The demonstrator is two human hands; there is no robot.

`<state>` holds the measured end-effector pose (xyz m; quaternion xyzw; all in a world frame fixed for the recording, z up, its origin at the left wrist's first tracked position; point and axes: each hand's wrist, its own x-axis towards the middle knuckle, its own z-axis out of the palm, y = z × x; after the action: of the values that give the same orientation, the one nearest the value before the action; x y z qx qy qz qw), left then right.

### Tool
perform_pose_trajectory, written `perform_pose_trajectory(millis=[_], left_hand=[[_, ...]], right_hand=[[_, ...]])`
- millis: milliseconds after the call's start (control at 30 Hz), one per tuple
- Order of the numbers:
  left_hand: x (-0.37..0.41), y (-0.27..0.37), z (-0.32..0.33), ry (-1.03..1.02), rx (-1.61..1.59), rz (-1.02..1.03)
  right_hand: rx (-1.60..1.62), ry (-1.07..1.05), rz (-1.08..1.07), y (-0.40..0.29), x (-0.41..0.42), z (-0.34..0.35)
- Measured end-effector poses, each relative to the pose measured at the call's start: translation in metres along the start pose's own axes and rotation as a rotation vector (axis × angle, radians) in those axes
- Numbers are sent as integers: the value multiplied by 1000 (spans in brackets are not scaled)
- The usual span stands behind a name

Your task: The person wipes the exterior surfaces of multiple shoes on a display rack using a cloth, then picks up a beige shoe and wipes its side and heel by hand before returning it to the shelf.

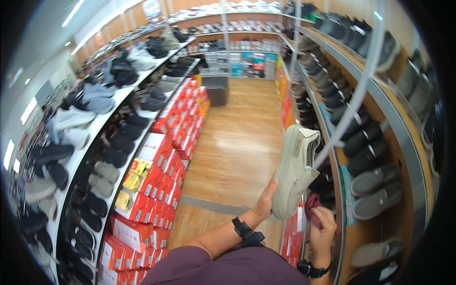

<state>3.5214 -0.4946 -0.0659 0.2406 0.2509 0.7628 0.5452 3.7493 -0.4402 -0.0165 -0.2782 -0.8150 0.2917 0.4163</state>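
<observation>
A beige slip-on shoe [290, 178] is held up in my left hand [265, 201], its outsole edge towards the left and its opening towards the right. Below and right of the shoe, my right hand [322, 222] grips a bunched dark red cloth [312, 210]. Both wrists wear black straps. Beside my right hand runs the shelf rack, where a pair of grey slip-on shoes [377, 201] rests on a wooden shelf.
Shelves of dark shoes [367, 151] rise on the right, with a slanting metal pole [351, 114] in front. Stacked red shoeboxes [156, 192] and a white-edged shoe shelf [80, 142] line the left. A black stool [214, 91] stands down the wood-floored aisle [238, 142].
</observation>
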Motion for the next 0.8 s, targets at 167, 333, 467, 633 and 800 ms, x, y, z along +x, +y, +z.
perform_pose_trajectory(millis=[167,333,467,633,800], left_hand=[[8,-36,7,-100,-18,-175],[20,-70,23,-177,-5,-330],[28,-78,52,-141,42,-359],[38,-92,72,-172,-66,-433],[41,-108,98,-300,-89,-554]], right_hand=[[-77,38,-162,-23,11,-36],[-12,-1,-31,-5,-26,-45],[-206,17,307,5,-65,-72],[-15,33,652,12,-105,-98],[190,16,812,14,-120,-94]])
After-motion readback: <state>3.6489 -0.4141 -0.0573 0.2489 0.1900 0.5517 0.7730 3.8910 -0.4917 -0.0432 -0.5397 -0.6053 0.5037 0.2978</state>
